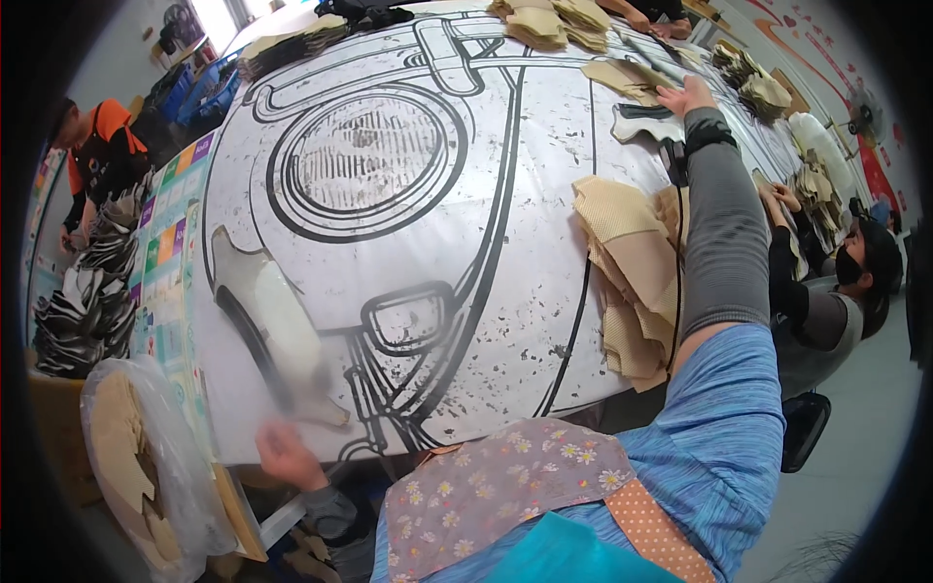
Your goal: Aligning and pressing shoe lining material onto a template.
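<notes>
My left hand (290, 455) is at the table's front edge, smeared by motion, so its fingers cannot be read. Just beyond it, a blurred, curved white cut piece with a black strip (282, 316) lies on the table or just over it; I cannot tell which. My right arm stretches to the far right. There my right hand (688, 95) is closed at the edge of a tan textured sheet piece (627, 80). A similar white-and-black cut piece (646, 124) lies just below that hand. Nearer me is a stack of tan mesh-textured pieces (627, 277).
A printed white cover (544, 291) spreads over the big table. More tan stacks (544, 21) stand at the far edge. At left are a plastic bag of tan pieces (126, 457) and dark piles (87, 301). Co-workers are at left, right and far side. A black cord (679, 272) runs by my right arm.
</notes>
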The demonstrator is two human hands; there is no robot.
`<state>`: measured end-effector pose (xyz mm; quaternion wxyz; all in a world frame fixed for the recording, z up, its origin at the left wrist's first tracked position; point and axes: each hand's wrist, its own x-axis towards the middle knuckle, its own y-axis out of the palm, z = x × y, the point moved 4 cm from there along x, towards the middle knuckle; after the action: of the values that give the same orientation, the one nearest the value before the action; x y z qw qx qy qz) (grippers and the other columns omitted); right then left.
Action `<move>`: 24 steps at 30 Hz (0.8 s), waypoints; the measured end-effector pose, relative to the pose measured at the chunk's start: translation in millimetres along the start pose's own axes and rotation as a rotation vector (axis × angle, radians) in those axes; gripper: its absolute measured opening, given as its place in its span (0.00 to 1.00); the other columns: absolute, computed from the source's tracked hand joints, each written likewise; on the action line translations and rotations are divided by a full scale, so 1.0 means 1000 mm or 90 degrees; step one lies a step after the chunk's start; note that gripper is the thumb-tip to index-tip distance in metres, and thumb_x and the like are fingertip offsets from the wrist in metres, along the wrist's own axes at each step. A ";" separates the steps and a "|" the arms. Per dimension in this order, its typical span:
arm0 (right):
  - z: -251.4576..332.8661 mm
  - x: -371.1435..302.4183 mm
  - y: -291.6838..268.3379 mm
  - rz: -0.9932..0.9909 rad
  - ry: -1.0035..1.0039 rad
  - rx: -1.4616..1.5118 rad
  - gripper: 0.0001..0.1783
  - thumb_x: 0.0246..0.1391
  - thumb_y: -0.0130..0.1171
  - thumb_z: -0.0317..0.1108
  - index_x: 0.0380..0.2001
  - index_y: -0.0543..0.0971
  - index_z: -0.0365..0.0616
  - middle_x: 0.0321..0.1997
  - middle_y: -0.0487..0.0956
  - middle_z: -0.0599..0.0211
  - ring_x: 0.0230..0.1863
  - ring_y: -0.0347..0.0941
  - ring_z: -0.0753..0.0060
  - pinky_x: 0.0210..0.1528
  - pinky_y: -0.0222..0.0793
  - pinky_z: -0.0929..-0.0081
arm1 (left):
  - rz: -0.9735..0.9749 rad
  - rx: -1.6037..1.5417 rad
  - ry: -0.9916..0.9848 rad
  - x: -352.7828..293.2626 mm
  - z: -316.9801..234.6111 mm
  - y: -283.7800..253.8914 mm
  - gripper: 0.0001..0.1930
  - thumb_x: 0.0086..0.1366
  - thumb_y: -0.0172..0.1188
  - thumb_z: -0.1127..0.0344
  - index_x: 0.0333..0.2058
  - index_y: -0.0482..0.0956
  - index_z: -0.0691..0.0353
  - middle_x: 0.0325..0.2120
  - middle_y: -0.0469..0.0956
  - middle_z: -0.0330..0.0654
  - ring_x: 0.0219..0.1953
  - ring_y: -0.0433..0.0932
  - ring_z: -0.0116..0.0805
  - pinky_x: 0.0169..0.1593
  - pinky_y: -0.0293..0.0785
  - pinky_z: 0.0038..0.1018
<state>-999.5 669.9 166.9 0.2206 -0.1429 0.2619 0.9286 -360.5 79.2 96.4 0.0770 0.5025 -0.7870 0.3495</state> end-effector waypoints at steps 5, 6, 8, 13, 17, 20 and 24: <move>0.028 -0.050 -0.014 0.026 -0.018 -0.236 0.18 0.66 0.42 0.37 0.52 0.68 0.37 0.57 0.71 0.55 0.57 0.70 0.54 0.64 0.57 0.54 | 0.022 -0.079 -0.009 0.013 0.042 0.021 0.09 0.70 0.53 0.69 0.43 0.76 0.68 0.22 0.74 0.35 0.25 0.71 0.20 0.28 0.67 0.16; 0.030 -0.055 -0.009 0.031 -0.048 -0.295 0.15 0.64 0.46 0.37 0.47 0.73 0.39 0.48 0.77 0.58 0.49 0.75 0.60 0.53 0.67 0.60 | 0.017 -0.075 0.020 0.013 0.052 0.022 0.09 0.70 0.53 0.69 0.43 0.76 0.68 0.23 0.74 0.35 0.25 0.71 0.21 0.28 0.67 0.17; 0.047 -0.054 -0.001 0.343 -0.060 -0.334 0.12 0.62 0.45 0.34 0.39 0.77 0.42 0.31 0.79 0.70 0.30 0.73 0.75 0.31 0.66 0.76 | 0.021 -0.027 0.044 0.011 0.061 0.020 0.09 0.69 0.53 0.70 0.43 0.76 0.69 0.24 0.74 0.36 0.25 0.71 0.22 0.29 0.69 0.18; 0.003 -0.152 0.099 0.370 -0.206 -0.511 0.12 0.63 0.51 0.40 0.43 0.79 0.47 0.44 0.81 0.72 0.46 0.76 0.79 0.41 0.68 0.80 | 0.020 -0.040 -0.037 0.016 0.040 0.027 0.09 0.67 0.55 0.71 0.43 0.77 0.68 0.28 0.78 0.40 0.27 0.77 0.24 0.31 0.74 0.20; -0.117 -0.296 0.168 0.740 -0.315 -0.866 0.15 0.62 0.53 0.47 0.41 0.78 0.49 0.38 0.79 0.76 0.41 0.75 0.84 0.44 0.67 0.82 | 0.017 -0.145 -0.090 0.011 0.023 0.021 0.09 0.68 0.54 0.71 0.41 0.77 0.71 0.29 0.79 0.42 0.29 0.79 0.28 0.35 0.78 0.25; -0.227 -0.366 0.177 0.904 -0.197 -0.949 0.16 0.62 0.53 0.44 0.39 0.79 0.42 0.33 0.80 0.70 0.35 0.77 0.78 0.38 0.70 0.79 | 0.014 -0.172 -0.089 0.015 0.027 0.022 0.09 0.68 0.54 0.71 0.40 0.78 0.71 0.30 0.79 0.42 0.29 0.79 0.27 0.36 0.78 0.25; -0.311 -0.442 0.178 0.990 -0.120 -1.097 0.15 0.58 0.51 0.37 0.33 0.81 0.37 0.28 0.82 0.66 0.31 0.79 0.74 0.33 0.74 0.77 | 0.015 -0.126 -0.037 0.028 0.028 0.030 0.09 0.67 0.57 0.68 0.40 0.79 0.67 0.32 0.80 0.45 0.32 0.79 0.32 0.36 0.76 0.26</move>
<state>-658.1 215.0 155.4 -0.5598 0.0233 -0.4565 0.6912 -393.2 48.7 74.5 0.0992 0.4932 -0.8253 0.2564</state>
